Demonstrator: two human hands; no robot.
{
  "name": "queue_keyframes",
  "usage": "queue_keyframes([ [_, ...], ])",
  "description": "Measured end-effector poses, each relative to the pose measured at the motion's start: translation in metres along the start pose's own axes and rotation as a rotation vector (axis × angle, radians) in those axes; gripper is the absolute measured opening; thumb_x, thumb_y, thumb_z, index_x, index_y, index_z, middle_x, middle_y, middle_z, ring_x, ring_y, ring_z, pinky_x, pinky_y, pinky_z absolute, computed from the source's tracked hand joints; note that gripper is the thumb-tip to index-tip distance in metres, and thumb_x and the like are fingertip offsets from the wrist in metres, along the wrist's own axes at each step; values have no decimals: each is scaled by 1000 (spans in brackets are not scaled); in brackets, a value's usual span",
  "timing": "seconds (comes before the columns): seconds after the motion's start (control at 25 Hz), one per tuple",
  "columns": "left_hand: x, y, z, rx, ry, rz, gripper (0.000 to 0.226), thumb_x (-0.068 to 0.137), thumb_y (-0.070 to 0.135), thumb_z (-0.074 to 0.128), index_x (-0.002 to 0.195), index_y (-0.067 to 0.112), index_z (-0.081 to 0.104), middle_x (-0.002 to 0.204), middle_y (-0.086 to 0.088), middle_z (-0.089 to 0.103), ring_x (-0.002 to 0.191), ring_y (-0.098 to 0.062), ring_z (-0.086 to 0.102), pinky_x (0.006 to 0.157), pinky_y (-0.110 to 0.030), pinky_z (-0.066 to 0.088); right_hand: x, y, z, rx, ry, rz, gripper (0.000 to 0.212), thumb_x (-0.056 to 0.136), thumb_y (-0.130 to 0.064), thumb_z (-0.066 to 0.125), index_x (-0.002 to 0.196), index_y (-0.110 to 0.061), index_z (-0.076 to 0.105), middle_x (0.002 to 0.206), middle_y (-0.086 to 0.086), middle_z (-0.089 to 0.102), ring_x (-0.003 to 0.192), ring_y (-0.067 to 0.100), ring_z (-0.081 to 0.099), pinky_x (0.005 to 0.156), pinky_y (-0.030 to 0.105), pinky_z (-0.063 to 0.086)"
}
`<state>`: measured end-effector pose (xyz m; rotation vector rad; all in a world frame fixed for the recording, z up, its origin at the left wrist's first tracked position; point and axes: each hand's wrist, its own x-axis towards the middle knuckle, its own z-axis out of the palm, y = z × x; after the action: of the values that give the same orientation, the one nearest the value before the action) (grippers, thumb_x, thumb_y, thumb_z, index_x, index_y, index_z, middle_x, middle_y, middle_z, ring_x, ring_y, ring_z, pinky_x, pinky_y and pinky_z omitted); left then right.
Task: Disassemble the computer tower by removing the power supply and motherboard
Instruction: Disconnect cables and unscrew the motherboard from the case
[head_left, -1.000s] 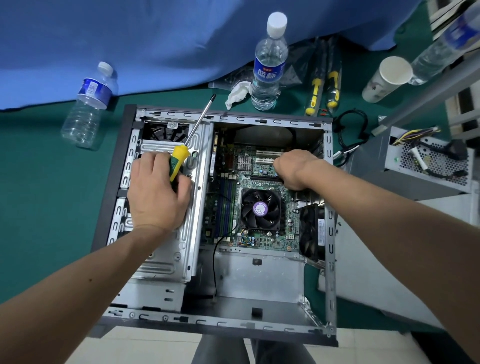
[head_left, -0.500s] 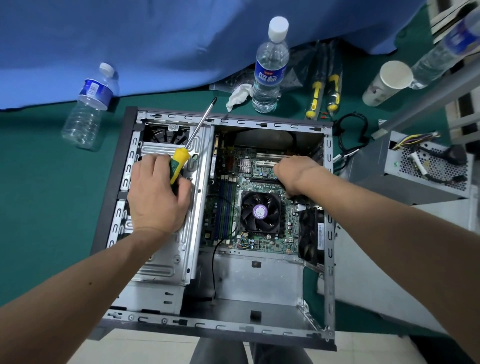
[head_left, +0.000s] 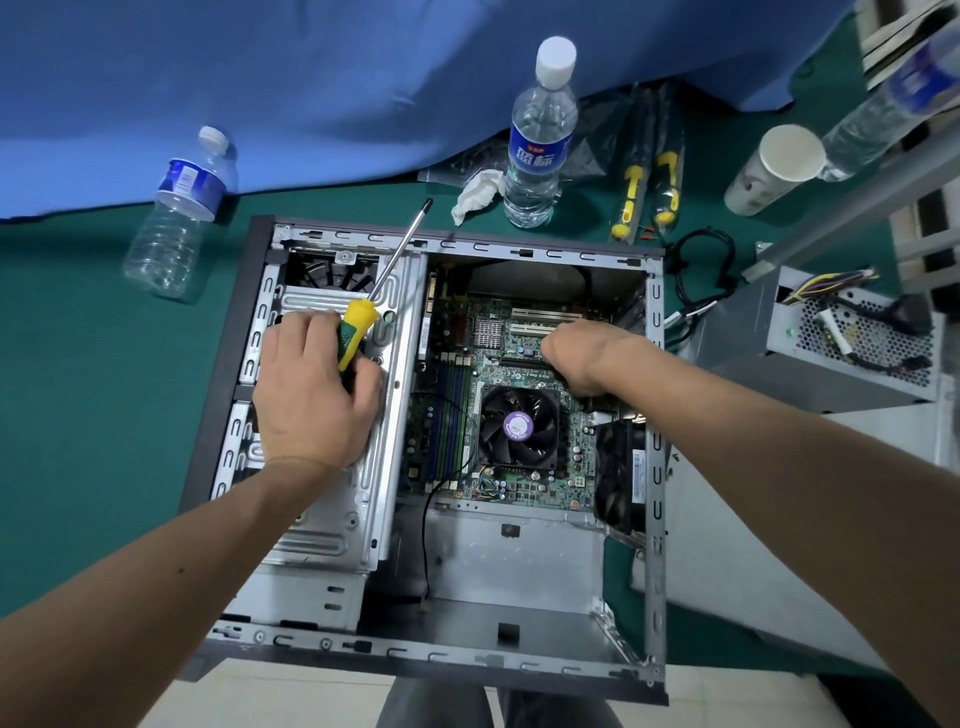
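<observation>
1. On the green counter (head_left: 78, 415), the computer tower (head_left: 655, 415) lies open on its side; the motherboard (head_left: 519, 364) is still seated inside, while the power supply (head_left: 810, 332) already sits outside, just beside the case on the right.
2. Left hand (head_left: 311, 400): grasps the yellow-and-green screwdriver (head_left: 358, 322) and rests on the drive cage (head_left: 374, 499), shaft pointing up and away. Risk: a slip of this hand swings the tip into the front fan (head_left: 332, 273) or toward the upright water bottle (head_left: 540, 135).
3. Right hand (head_left: 582, 353): curled down onto the board beside the white expansion slots (head_left: 540, 322); what it grips, if anything, is hidden. Risk: a hard pull on a latched connector probably flexes the board or tears a socket.
4. CPU cooler fan (head_left: 517, 426) and black cable (head_left: 431, 519): lifting the board with any screw or lead still attached could snag it and crack a trace.
5. Bottles: a knocked bottle could spill onto exposed electronics.
</observation>
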<state>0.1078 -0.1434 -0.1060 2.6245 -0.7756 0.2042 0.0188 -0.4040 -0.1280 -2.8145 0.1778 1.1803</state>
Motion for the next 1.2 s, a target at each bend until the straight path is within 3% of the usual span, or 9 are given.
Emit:
queue_keyframes([
  [0.12,-1,0,0,-2,9,8,21,84,25,52,96,9,48,94,-10,45,86,-25,38,70,-29,26,-1,-1,2,22,-45,-5,41,80,-8,77,72,-19,38,80,0,51,72,15,51,68,28,42],
  [0.32,0,-1,0,-2,12,8,20,84,25,52,95,9,47,94,-8,44,86,-22,36,70,-29,25,-3,-1,-1,71,77,59,39,83,11,54,69,-20,35,74,-1,44,79,21,52,71,29,43],
  [0.6,0,0,0,-11,0,4,24,84,27,51,98,8,49,95,-10,47,88,-25,38,70,-32,29,-6,-4,0,93,80,80,36,81,15,52,71,-18,40,79,1,49,77,20,53,70,29,44],
  [0.72,0,0,0,-7,-4,3,22,84,27,51,96,9,48,95,-10,46,87,-24,38,69,-31,28,-5,-3,-3,70,7,33,37,81,12,55,70,-19,38,76,0,48,65,13,49,61,26,41],
  [0.84,0,0,0,-6,-2,0,22,84,26,52,96,9,48,95,-10,46,87,-25,38,69,-33,30,-8,-3,-5,90,-52,55,37,84,4,62,71,-21,38,78,-1,49,69,13,52,63,26,44],
  [0.92,0,0,0,-5,0,-2,22,84,26,52,96,9,48,95,-10,46,88,-25,38,69,-33,31,-9,-2,-14,85,-18,102,28,86,-2,61,73,-17,43,78,1,51,70,14,53,63,27,44],
  [1.04,0,0,1,-5,-2,0,22,84,27,51,97,9,48,95,-10,46,87,-24,38,69,-33,31,-6,0,-48,75,107,93,21,88,0,54,70,-10,48,73,4,54,60,14,50,50,25,39],
  [1.2,0,-1,1,-11,3,5,23,84,28,50,96,9,48,95,-10,46,87,-26,39,68,-36,34,-12,2,-59,-42,-57,-38,31,93,-13,59,67,-11,45,72,3,55,58,14,49,55,26,42],
])
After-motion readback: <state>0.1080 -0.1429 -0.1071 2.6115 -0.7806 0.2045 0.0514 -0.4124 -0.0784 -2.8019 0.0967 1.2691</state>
